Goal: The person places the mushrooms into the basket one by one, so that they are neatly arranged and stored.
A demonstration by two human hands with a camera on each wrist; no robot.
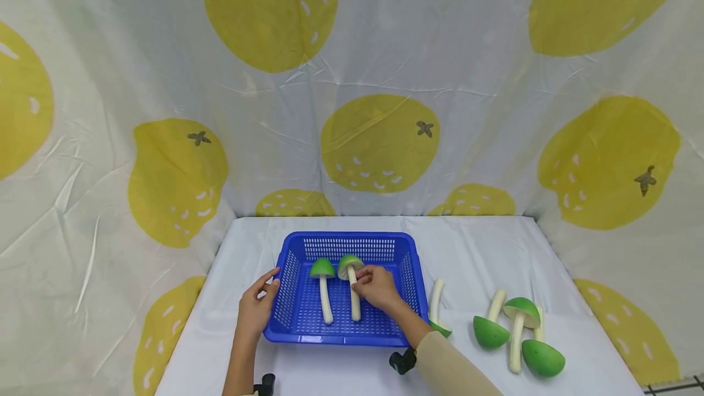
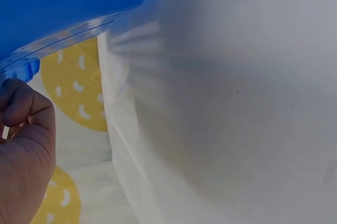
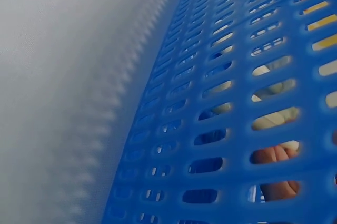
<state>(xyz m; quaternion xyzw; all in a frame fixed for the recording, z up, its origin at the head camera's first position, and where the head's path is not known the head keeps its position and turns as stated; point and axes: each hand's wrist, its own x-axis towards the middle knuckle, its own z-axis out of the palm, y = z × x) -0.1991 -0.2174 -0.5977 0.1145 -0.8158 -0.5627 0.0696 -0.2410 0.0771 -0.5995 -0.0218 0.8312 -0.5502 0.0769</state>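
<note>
Placement looks to me like the step in hand: from my remote seat, I see the right hand (image 1: 378, 289) pinching the stem of a green-capped mushroom (image 1: 355, 308) inside the blue basket (image 1: 346, 340), just beside a second mushroom (image 1: 324, 291). The left hand (image 1: 255, 309) is at the basket's left rim; I cannot tell whether it grips or merely touches. Four loose mushrooms (image 1: 491, 332) lie to the right on the tabletop (image 1: 473, 249). I'd say the next move calls for a clean release, keeping both stems parallel.
</note>
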